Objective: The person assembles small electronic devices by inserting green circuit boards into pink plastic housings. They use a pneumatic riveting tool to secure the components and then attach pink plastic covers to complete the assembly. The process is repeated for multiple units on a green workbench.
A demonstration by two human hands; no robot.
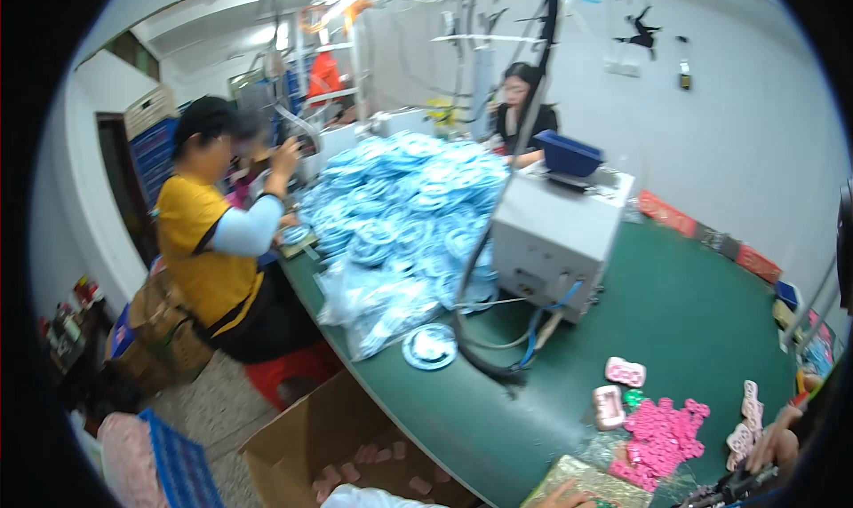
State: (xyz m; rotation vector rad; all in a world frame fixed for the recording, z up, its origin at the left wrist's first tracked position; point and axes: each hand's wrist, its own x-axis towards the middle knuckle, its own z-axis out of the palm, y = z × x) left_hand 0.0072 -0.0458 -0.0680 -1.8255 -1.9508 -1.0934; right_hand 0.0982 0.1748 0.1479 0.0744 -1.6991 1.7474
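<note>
Right hand (771, 444) curled near a pink strip (743, 426) standing on end just beside the fingertips — grip unclear. Left hand (569, 496) barely showing, on gold board (593, 487); pink pile (662, 437) between.

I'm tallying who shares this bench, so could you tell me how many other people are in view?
2. One person in a yellow top sits at the table's left side beside the heap of blue bagged coils. Another in dark clothing sits at the far end behind it. Others may be hidden.
</note>
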